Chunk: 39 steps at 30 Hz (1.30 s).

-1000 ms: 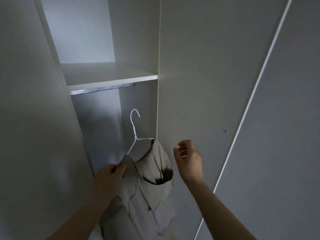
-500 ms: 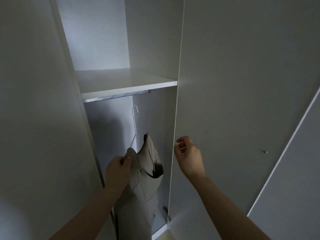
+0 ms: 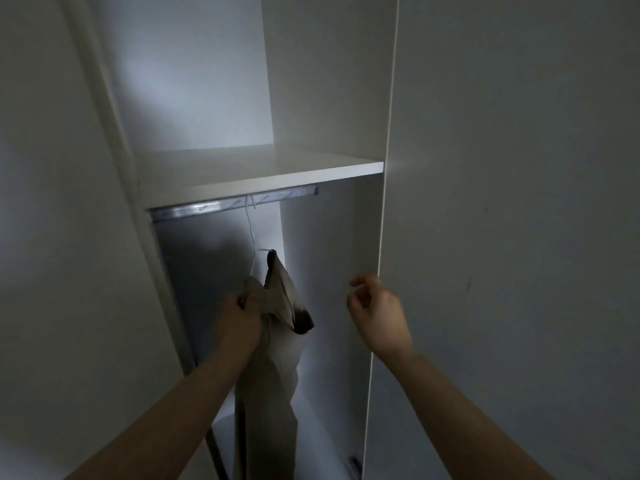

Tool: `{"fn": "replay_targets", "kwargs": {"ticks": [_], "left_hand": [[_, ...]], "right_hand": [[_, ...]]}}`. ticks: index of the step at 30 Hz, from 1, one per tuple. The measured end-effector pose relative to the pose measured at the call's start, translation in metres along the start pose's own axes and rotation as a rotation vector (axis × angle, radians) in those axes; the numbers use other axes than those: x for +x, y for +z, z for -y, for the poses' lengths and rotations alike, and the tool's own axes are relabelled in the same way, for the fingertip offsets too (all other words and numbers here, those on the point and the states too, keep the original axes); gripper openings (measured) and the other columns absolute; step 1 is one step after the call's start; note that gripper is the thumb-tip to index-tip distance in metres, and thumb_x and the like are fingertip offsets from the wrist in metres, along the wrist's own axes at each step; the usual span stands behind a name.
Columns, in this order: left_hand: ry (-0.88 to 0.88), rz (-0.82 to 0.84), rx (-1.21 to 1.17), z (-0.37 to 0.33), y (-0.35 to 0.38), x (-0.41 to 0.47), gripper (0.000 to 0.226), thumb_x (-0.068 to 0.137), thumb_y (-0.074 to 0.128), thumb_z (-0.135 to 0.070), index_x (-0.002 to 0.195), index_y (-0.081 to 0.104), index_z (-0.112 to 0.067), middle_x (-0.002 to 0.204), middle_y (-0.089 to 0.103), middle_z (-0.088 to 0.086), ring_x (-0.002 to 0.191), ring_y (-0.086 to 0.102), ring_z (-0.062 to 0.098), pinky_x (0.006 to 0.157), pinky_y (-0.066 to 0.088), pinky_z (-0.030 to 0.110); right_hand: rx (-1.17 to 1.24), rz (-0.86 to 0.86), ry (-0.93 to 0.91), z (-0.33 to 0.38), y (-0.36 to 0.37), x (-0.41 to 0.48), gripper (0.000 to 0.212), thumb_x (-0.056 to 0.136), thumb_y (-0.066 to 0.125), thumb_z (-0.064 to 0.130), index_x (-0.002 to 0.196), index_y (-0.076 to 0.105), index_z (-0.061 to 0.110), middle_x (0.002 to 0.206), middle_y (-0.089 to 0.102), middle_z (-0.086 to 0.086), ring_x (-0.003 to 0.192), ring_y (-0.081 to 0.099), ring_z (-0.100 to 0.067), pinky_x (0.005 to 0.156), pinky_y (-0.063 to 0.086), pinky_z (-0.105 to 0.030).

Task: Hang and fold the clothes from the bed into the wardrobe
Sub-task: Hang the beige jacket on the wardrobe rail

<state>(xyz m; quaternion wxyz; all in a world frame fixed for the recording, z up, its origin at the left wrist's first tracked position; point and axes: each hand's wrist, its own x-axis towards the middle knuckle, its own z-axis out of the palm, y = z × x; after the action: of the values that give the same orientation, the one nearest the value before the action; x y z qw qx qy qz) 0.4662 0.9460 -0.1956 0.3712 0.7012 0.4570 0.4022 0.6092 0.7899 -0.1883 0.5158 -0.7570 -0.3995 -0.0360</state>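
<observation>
In the head view, a tall white wardrobe [image 3: 329, 81] of smooth, matte board filled the frame, and its flat panels met in straight edges. A flat white shelf [image 3: 263, 174] of the same board crossed the open compartment. Directly under its front edge ran a shiny grey metal rail [image 3: 235, 204], which caught some light.

A thin white wire hanger [image 3: 252, 233] hung in the compartment below the shelf. Its small hook stood at the rail, but whether it sat fully over the rail could not be told. On the hanger hung a beige garment [image 3: 273, 358] of soft, matte cloth. It was seen almost from the side, narrow and long, with loose folds and a darker opening at the top, and it fell down toward the bottom of the compartment.

The left hand [image 3: 240, 323] came up from below on a bare forearm, the back of the hand toward the camera. Its fingers were curled tightly around the near shoulder of the garment, at the end of the hanger.

The right hand [image 3: 379, 313] was raised just beside the edge of the plain white door panel [image 3: 502, 202] on the right. Its fingers were loosely bent, with a narrow gap to the thumb, and they held nothing. Contact with the edge could not be told.
</observation>
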Motion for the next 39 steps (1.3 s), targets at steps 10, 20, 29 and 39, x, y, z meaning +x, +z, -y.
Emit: {"fn": "replay_targets", "kwargs": {"ticks": [10,20,29,39], "left_hand": [[0.029,-0.2,-0.106,0.018,0.042,0.078,0.024,0.098,0.047,-0.022,0.085,0.053,-0.003,0.076,0.049,0.006,0.075,0.048,0.024,0.067,0.033,0.031],[-0.096,-0.107,0.026,0.018,0.06,0.13,0.037,0.1,0.045,-0.025,0.123,0.051,0.005,0.123,0.054,0.026,0.111,0.053,0.038,0.084,0.04,0.037],[-0.105,-0.031,0.005,0.04,0.076,0.108,0.035,0.098,0.049,-0.032,0.121,0.05,-0.007,0.106,0.056,0.008,0.083,0.048,0.016,0.075,0.039,0.032],[-0.096,0.101,0.013,0.021,0.037,0.059,0.028,0.091,0.061,-0.025,0.112,0.05,-0.01,0.092,0.054,0.0,0.079,0.051,0.012,0.06,0.037,0.019]], "right_hand": [[0.039,0.02,-0.127,-0.045,0.048,0.073,0.016,0.09,0.057,0.015,0.105,0.056,0.018,0.073,0.06,0.006,0.064,0.057,-0.009,0.062,0.042,-0.024],[0.031,0.08,-0.143,-0.067,0.062,0.107,0.017,0.09,0.058,0.012,0.108,0.057,0.014,0.073,0.062,0.003,0.061,0.054,-0.006,0.054,0.035,-0.007],[0.014,0.108,-0.115,-0.068,0.062,0.097,0.019,0.09,0.057,0.012,0.108,0.057,0.013,0.073,0.064,-0.001,0.066,0.058,-0.016,0.063,0.042,-0.025],[-0.016,0.127,0.007,-0.041,0.034,0.055,0.018,0.088,0.059,0.014,0.105,0.058,0.018,0.073,0.062,0.004,0.064,0.058,-0.009,0.06,0.04,-0.02]]}}
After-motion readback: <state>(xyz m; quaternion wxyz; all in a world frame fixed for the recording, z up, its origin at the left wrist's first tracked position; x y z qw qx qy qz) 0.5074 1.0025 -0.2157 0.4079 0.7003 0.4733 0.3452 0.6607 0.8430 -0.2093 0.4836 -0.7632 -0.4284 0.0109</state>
